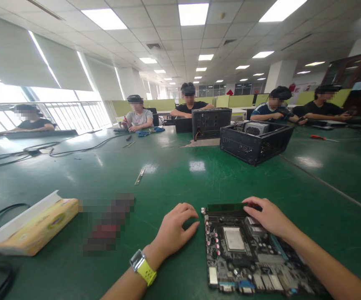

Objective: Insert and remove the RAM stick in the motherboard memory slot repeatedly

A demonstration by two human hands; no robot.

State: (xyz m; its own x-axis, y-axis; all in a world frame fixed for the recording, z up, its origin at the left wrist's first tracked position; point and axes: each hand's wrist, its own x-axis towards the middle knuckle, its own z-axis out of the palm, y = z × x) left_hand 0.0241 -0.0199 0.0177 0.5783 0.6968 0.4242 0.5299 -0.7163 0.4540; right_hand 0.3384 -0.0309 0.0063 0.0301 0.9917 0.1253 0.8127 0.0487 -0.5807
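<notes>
A black motherboard (249,258) lies flat on the green table (174,175) in front of me, with a silver processor (233,239) near its middle. A green memory stick (226,207) stands on edge along the board's far side. My right hand (268,216) rests on that far edge, fingers curled over the right end of the stick. My left hand (176,231), a watch with a yellow strap (143,266) on its wrist, lies on the table just left of the board, fingers bent and apart, holding nothing.
Two open black computer cases (255,141) (211,123) stand further up the table. A yellow box (33,229) lies at my left, with black cables (39,150) beyond it. A thin strip (139,176) and a red screwdriver (322,138) lie on the table. Several people sit along the far side.
</notes>
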